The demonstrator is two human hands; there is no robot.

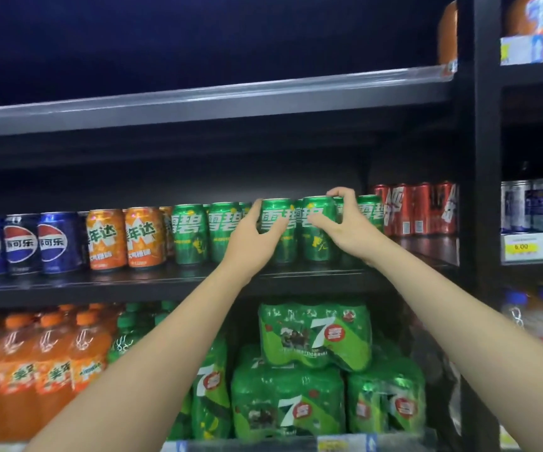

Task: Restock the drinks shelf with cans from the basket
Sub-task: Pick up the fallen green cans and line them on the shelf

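Observation:
Two green Sprite cans stand side by side on the dark middle shelf in a row of green cans. My left hand grips the left green can, fingers curled round its left side and thumb across its front. My right hand grips the right green can, fingers over its top rim and thumb on its front. Both cans sit upright at the shelf's front. The basket is not in view.
Left along the same shelf stand more green cans, orange cans and blue Pepsi cans. Red cans stand to the right. Below are green 7-Up packs and orange bottles. A black upright bounds the bay.

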